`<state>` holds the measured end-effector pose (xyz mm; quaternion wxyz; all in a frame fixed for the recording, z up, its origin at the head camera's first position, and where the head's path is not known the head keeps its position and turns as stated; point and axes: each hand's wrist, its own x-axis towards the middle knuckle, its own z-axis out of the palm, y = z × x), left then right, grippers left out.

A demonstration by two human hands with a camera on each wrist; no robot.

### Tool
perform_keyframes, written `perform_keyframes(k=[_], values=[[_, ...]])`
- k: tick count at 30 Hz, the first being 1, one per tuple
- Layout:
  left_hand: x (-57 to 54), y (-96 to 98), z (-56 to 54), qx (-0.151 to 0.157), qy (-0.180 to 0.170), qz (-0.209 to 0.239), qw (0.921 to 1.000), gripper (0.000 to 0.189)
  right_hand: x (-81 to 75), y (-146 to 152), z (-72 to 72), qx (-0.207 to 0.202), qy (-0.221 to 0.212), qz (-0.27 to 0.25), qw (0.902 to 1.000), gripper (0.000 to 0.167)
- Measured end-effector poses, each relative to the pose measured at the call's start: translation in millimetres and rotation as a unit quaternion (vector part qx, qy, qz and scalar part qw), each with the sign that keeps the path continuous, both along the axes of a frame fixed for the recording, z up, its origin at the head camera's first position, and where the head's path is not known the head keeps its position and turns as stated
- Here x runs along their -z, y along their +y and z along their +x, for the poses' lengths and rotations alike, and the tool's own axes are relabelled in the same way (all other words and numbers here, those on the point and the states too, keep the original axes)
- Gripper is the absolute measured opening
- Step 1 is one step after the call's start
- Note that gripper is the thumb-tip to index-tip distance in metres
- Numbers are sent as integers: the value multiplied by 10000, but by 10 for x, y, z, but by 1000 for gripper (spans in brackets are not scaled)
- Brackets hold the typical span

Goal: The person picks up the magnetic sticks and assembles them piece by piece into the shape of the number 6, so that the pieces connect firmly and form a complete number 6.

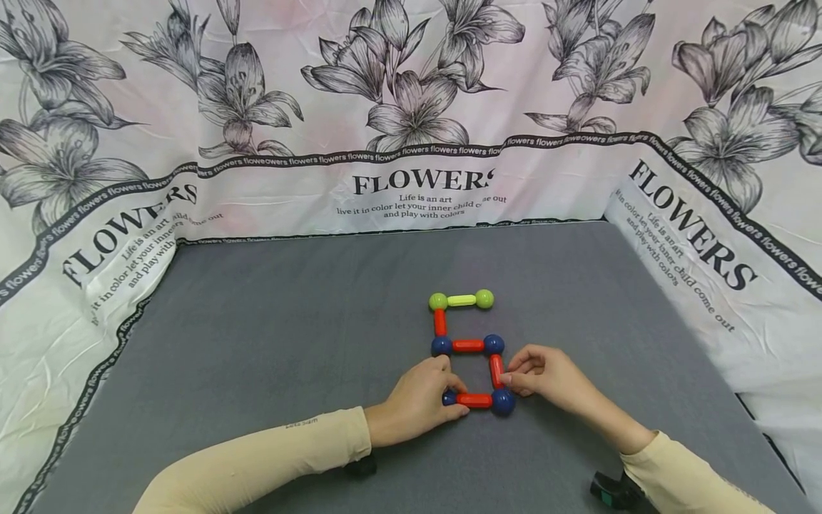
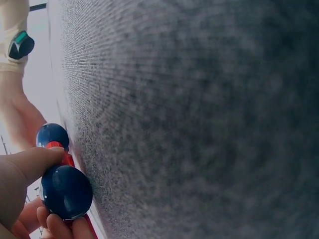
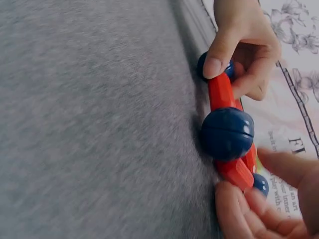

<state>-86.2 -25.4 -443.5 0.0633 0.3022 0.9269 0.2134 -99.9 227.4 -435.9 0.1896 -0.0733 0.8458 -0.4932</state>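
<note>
A flat figure of magnetic balls and rods lies on the grey table. My left hand (image 1: 417,396) grips its lower-left blue ball (image 2: 66,192), the thumb reaching the end of the bottom red rod (image 1: 474,401). With thumb and fingers, my right hand (image 1: 552,375) pinches the right red rod (image 1: 496,371), just above the lower-right blue ball (image 3: 228,133). Another red rod (image 1: 468,345) joins the two upper blue balls. From the upper-left blue ball (image 1: 441,346), a red rod (image 1: 439,323) runs up to a green ball (image 1: 438,301). The left hand covers the square's left side.
A light green rod (image 1: 462,300) links the upper green ball to a second green ball (image 1: 484,298). Grey cloth covers the table (image 1: 289,321). Flower-printed curtains (image 1: 411,193) stand along its back and sides. Each forearm has a dark wrist device (image 1: 613,490).
</note>
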Motion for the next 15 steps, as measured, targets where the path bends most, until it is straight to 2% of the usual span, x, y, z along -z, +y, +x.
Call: perform_keyframes(k=[3,7,11,15], values=[[-4,-1,-3,0,-28,-5,10000,26,10,-58,-59,301,-229,25,9993,35],[-13,0,-4,16,-27,-10,10000,25,21,-128,-111,590,-330,304,9973,36],[-24,2,-1,37,-42,5,10000,26,15,-167,-133,693,-307,479,9960,34],[-28,-1,0,32,-31,-6,10000,26,8,-179,-142,649,-256,429,9966,33]])
